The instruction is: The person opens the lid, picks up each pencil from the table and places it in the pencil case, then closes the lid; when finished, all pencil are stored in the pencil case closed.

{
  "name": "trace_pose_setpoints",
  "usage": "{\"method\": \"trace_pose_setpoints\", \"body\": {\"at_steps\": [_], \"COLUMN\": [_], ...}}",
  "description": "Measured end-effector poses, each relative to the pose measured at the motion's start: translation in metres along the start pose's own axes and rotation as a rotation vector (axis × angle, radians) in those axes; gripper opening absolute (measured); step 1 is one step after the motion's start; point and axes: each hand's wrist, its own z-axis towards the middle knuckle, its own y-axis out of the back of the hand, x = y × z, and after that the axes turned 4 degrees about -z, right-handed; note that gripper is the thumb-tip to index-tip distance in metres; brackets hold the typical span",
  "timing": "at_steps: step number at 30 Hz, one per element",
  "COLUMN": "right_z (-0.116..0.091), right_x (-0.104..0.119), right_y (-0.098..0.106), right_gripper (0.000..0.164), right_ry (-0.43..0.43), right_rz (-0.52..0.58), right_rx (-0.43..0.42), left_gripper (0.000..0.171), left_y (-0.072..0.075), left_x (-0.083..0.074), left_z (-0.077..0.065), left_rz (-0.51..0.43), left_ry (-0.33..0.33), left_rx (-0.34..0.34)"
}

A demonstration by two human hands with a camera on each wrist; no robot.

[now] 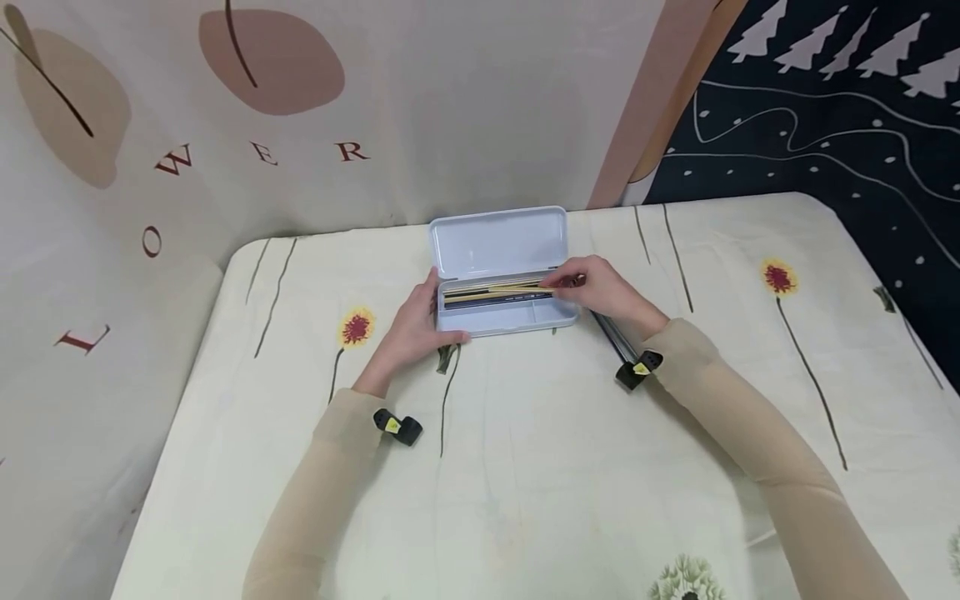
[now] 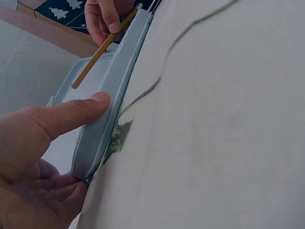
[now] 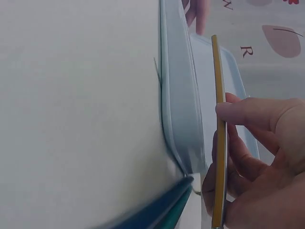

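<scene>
A pale blue pencil case point(image 1: 483, 320) lies with its lid point(image 1: 498, 243) raised at the back of the table. My left hand point(image 1: 411, 329) grips its left end, the thumb on the front wall and the fingers around the end, as the left wrist view shows. Over the case's right part, my right hand point(image 1: 600, 287) pinches a yellow pencil point(image 3: 219, 81) between thumb and fingers. In the head view that pencil lies lengthwise above the case. Several pencils, among them a dark one point(image 1: 480, 303), rest in the long back compartment.
More pencils point(image 1: 617, 340) lie on the cloth under my right wrist; a blue one point(image 3: 147, 207) and a green one show in the right wrist view. The tablecloth point(image 1: 540, 467) has printed flowers. A pale patterned curtain point(image 1: 480, 108) and a dark one point(image 1: 795, 167) hang behind.
</scene>
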Motion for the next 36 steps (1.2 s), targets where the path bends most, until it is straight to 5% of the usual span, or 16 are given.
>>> {"method": "trace_pose_setpoints", "body": {"at_steps": [27,36], "right_z": [0.036,0.046], "right_x": [0.017,0.027], "right_y": [-0.028,-0.04], "right_gripper": [0.019,0.02], "right_ry": [0.034,-0.056], "right_rz": [-0.017,-0.089], "right_rx": [0.05,0.049], "left_gripper": [0.116,0.117], "left_y": [0.0,0.001], "left_x": [0.0,0.0], "left_z": [0.001,0.0], "left_rz": [-0.026,-0.016], "left_ry": [-0.021,0.0], "left_rx": [0.0,0.004]}}
